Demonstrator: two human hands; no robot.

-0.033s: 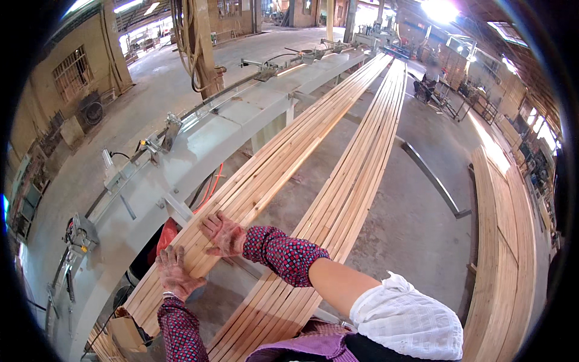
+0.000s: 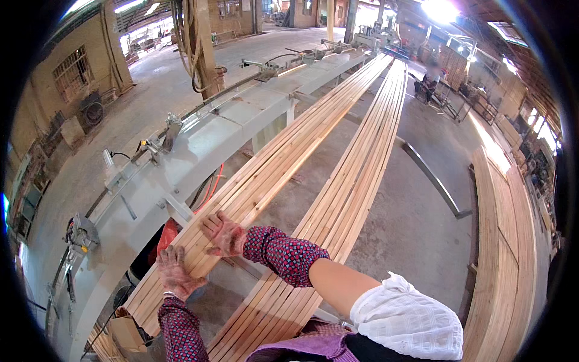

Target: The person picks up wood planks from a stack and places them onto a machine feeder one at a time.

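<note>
Two long rows of narrow pale wooden strips run away from me side by side. On the left row of strips (image 2: 283,163) both my hands rest with palms down. My left hand (image 2: 176,274) lies nearer to me, fingers stretched and spread across the strips toward the row's left side. Just ahead and to its right, my right hand (image 2: 223,234) is laid flat, fingers extended, its heel by the row's right edge. Neither hand grips anything. The right row of strips (image 2: 338,211) passes beneath my right forearm, apart from my hands.
Along the left stands a long grey metal machine bed (image 2: 241,111) with clamps. A red cloth or bag (image 2: 167,234) hangs beside the strips. At right lie stacked long boards (image 2: 503,253) and a metal bar (image 2: 434,178). A person (image 2: 429,81) is far off at right.
My hands and the strips stay in the same place. Far off at right, the person shows more plainly now.
</note>
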